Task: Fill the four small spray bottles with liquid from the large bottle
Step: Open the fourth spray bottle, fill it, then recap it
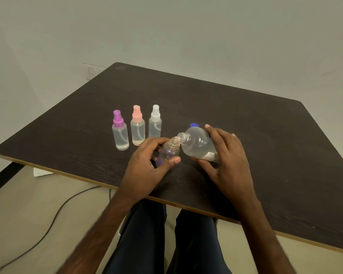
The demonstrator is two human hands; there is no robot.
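**Pouring step, last small bottle**

My left hand [147, 165] gripped the uncapped small bottle [169, 153] at the near middle of the worktop [246, 119]. My right hand [226, 161] gripped the tilted large bottle [198, 145], mouths just beside each other. The next move, I judged, needed a slow, steeper tilt.

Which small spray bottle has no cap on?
The bottle in the left hand: its threaded neck is bare. The others wear a purple top, a pink top, a white top.

The left grip [147, 167] holds an uncapped small bottle [169, 153] over the dark worktop [265, 135]. The right grip [226, 159] tips the large bottle [198, 144] so its open mouth meets the small neck. Behind them a purple-capped bottle [120, 135], a pink-capped bottle [137, 129] and a white-capped bottle [155, 125] stand in a row.
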